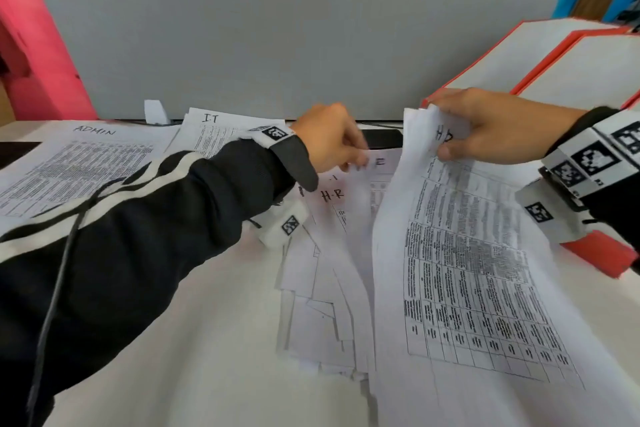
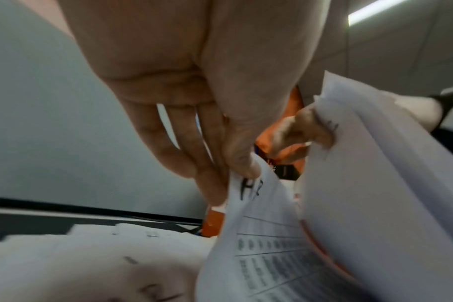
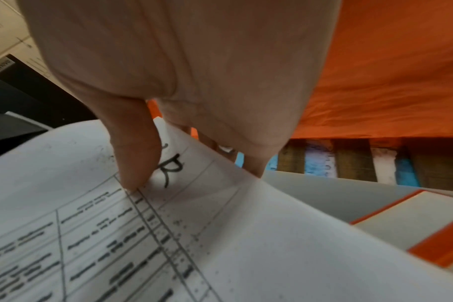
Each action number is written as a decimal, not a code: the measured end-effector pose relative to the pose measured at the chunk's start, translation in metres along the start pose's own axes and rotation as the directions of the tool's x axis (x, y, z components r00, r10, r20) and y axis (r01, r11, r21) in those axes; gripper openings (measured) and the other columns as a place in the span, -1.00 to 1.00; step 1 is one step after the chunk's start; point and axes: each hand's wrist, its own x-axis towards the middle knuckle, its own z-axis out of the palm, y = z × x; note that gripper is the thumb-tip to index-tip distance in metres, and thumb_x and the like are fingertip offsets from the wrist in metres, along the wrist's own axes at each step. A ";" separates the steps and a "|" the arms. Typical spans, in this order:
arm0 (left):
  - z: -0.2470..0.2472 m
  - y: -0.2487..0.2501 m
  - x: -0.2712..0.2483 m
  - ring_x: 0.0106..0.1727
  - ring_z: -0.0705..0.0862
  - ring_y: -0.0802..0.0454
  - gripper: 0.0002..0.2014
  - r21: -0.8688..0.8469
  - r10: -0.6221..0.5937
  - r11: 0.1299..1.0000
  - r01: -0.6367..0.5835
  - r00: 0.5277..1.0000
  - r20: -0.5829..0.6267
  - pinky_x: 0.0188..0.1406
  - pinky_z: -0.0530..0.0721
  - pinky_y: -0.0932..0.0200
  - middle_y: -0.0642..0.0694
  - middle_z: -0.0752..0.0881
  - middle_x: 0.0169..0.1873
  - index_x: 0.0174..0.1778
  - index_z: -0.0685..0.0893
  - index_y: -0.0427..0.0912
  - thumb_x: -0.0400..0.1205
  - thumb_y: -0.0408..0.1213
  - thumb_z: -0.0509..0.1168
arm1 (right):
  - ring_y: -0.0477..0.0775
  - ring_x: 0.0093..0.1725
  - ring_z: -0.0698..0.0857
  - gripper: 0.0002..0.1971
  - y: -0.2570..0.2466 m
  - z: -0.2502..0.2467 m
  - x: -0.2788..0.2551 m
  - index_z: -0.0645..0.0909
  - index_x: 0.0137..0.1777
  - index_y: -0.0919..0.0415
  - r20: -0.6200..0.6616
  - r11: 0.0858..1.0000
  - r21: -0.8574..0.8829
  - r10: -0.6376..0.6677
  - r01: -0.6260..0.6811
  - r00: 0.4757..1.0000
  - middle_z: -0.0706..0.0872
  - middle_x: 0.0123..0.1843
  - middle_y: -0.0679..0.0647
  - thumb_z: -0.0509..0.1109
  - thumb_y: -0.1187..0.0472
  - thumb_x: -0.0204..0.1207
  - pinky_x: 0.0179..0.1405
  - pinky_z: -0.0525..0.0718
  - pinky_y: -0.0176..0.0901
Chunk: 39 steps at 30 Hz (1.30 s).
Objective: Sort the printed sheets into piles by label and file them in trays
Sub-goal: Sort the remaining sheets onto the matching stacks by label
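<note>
Both my hands on HR sheets, mid-desk.

My right hand (image 1: 491,125) pinches the top edge of a lifted HR bundle (image 1: 467,270), thumb over the label; my left hand (image 1: 332,142) pinches the top corner of another HR sheet (image 1: 341,218) on the loose stack; ADMIN pile (image 1: 72,166) and IT pile (image 1: 218,132) lie left; orange trays (image 1: 540,55) stand right.

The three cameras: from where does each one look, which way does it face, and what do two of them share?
Head: sits high, faces forward and down at the desk; both sleeves, left hand and right hand show.
Left wrist: looks along the left hand's fingers, which pinch an HR sheet.
Right wrist: looks along the right hand, whose thumb presses on the held HR stack.
Shared: head and right wrist views both show that stack and the orange trays.
</note>
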 end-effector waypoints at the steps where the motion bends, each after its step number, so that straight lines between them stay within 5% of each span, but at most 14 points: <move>1: 0.002 0.009 -0.002 -0.39 0.79 0.13 -0.88 -0.113 0.060 0.992 -0.055 0.997 0.040 -0.22 0.76 0.23 0.03 0.83 -0.40 -0.26 0.86 -0.07 0.56 -0.37 0.51 | 0.19 0.22 0.69 -0.66 -0.003 0.005 0.005 0.67 0.25 0.20 -0.003 1.000 -0.018 -0.025 0.025 1.000 0.72 0.20 0.09 0.60 0.35 0.50 0.33 0.61 0.30; 3: 0.005 0.020 -0.002 -0.41 0.75 0.15 -0.71 -0.224 0.128 0.968 -0.111 0.990 0.060 -0.27 0.79 0.17 -0.13 0.83 -0.37 -0.23 0.83 -0.14 0.56 -0.62 0.34 | 0.24 0.23 0.68 -0.65 -0.009 0.014 0.014 0.66 0.28 0.21 0.015 0.998 -0.028 -0.057 0.057 0.998 0.71 0.21 0.13 0.58 0.30 0.52 0.31 0.61 0.30; 5: 0.006 0.024 -0.003 -0.31 0.78 0.02 -0.68 -0.277 0.134 0.954 -0.115 0.990 0.050 -0.15 0.83 0.02 -0.32 0.85 -0.20 -0.12 0.83 -0.22 0.59 -0.65 0.24 | 0.28 0.19 0.69 -0.67 -0.009 0.019 0.018 0.64 0.27 0.19 0.030 0.996 -0.038 -0.084 0.085 0.996 0.73 0.18 0.15 0.55 0.24 0.53 0.26 0.63 0.33; 8: 0.004 0.006 0.000 -0.19 0.86 -0.14 -0.78 -0.353 -0.001 0.935 0.028 0.997 0.077 -0.17 0.77 0.07 -0.19 0.87 -0.10 -0.01 0.84 -0.22 0.76 -0.26 0.29 | 0.23 0.22 0.69 -0.64 -0.001 0.019 0.016 0.60 0.33 0.19 0.010 0.995 -0.036 -0.088 0.088 0.996 0.74 0.21 0.09 0.54 0.33 0.56 0.27 0.62 0.24; 11: 0.008 -0.026 0.006 -0.14 0.85 -0.07 -0.59 0.082 -0.132 0.989 0.126 0.989 0.071 -0.07 0.77 0.12 -0.01 0.85 -0.16 -0.12 0.85 -0.12 0.66 0.17 0.35 | 0.18 0.16 0.71 -0.59 0.008 0.013 0.009 0.52 0.27 0.06 -0.016 1.000 0.007 -0.023 0.023 1.000 0.72 0.12 -0.04 0.56 0.38 0.53 0.19 0.66 0.19; 13: 0.012 -0.040 0.005 -0.10 0.78 -0.06 -0.49 0.446 -0.240 0.880 0.161 0.962 0.128 0.07 0.77 0.05 -0.01 0.79 -0.14 -0.07 0.87 -0.15 0.51 0.29 0.43 | -0.10 0.08 0.73 -0.59 0.011 0.008 0.005 0.55 0.24 -0.01 -0.025 1.000 0.012 -0.001 0.002 1.000 0.72 0.08 -0.12 0.58 0.37 0.52 0.11 0.67 0.01; 15: 0.015 -0.043 0.004 -0.12 0.71 -0.08 -0.41 0.538 -0.327 0.825 0.174 0.923 0.204 0.09 0.75 0.02 -0.06 0.75 -0.14 0.04 0.85 -0.24 0.46 0.28 0.49 | -0.35 -0.10 0.69 -0.70 0.009 0.004 0.001 0.67 0.14 0.04 -0.025 0.999 -0.035 0.007 -0.008 1.000 0.71 -0.07 -0.25 0.59 0.37 0.52 -0.11 0.57 -0.27; 18: 0.014 -0.039 0.007 -0.18 0.70 -0.06 -0.50 0.447 -0.342 0.870 0.209 0.908 0.240 0.09 0.78 -0.01 -0.11 0.78 -0.17 0.09 0.84 -0.31 0.48 0.08 0.58 | -0.22 -0.11 0.74 -0.78 0.007 0.003 -0.002 0.79 0.11 0.10 -0.030 0.999 -0.045 0.019 -0.020 0.999 0.76 -0.09 -0.23 0.57 0.38 0.53 -0.10 0.62 -0.15; 21: 0.012 -0.037 0.011 -0.22 0.70 -0.06 -0.52 0.449 -0.341 0.856 0.255 0.933 0.120 0.00 0.82 0.00 -0.15 0.85 -0.09 0.06 0.83 -0.28 0.39 0.01 0.66 | 0.06 -0.01 0.80 -0.65 0.007 0.004 -0.003 0.71 -0.01 -0.21 -0.015 0.999 -0.042 0.028 -0.028 1.000 0.83 -0.02 -0.07 0.58 0.36 0.53 0.08 0.75 0.10; 27: 0.001 -0.031 0.015 -0.05 0.79 -0.12 -0.57 0.380 -0.307 0.883 0.277 0.951 0.020 0.06 0.81 -0.08 -0.10 0.84 -0.11 0.02 0.82 -0.18 0.36 -0.01 0.68 | 0.02 -0.02 0.81 -0.56 0.005 0.002 -0.005 0.62 -0.10 -0.35 -0.002 0.999 -0.028 0.037 -0.037 0.999 0.84 -0.01 -0.12 0.57 0.34 0.55 0.11 0.79 0.19; 29: 0.000 -0.022 0.012 -0.09 0.80 -0.07 -0.68 0.312 -0.257 0.918 0.245 0.966 -0.001 0.04 0.81 -0.05 -0.08 0.84 -0.16 -0.04 0.84 -0.15 0.42 -0.04 0.64 | 0.03 -0.01 0.81 -0.59 0.004 0.003 -0.004 0.66 -0.06 -0.29 -0.003 1.000 -0.028 0.007 -0.007 1.000 0.84 -0.01 -0.10 0.56 0.36 0.55 0.12 0.77 0.19; 33: 0.000 0.013 0.007 -0.48 0.69 0.23 -0.95 -0.010 0.010 1.000 -0.010 0.999 0.033 -0.32 0.66 0.34 -0.03 0.81 -0.40 -0.21 0.86 -0.14 0.55 -0.28 0.52 | 0.12 0.13 0.76 -0.78 0.002 0.010 0.004 0.72 0.11 -0.01 0.001 0.999 -0.007 -0.041 0.041 0.999 0.79 0.11 -0.05 0.55 0.29 0.56 0.25 0.70 0.26; 36: 0.000 0.037 0.007 -0.40 0.67 0.09 -0.80 -0.227 0.140 0.966 -0.122 0.988 0.065 -0.26 0.75 0.20 -0.18 0.82 -0.30 0.00 0.87 -0.27 0.59 -0.50 0.35 | -0.07 0.12 0.76 -0.79 0.001 0.010 0.007 0.73 0.11 0.04 -0.007 0.997 0.040 -0.068 0.068 0.998 0.80 0.06 -0.12 0.55 0.32 0.56 0.22 0.67 0.16; 39: -0.002 0.037 0.006 -0.31 0.76 0.07 -0.78 -0.363 0.075 0.931 -0.041 0.994 0.079 -0.18 0.77 0.10 -0.16 0.82 -0.22 0.03 0.82 -0.28 0.75 -0.30 0.28 | -0.06 0.10 0.77 -0.74 0.007 0.004 0.000 0.72 0.17 0.13 -0.029 0.996 0.069 -0.048 0.050 0.998 0.81 0.08 -0.09 0.54 0.41 0.56 0.24 0.67 0.12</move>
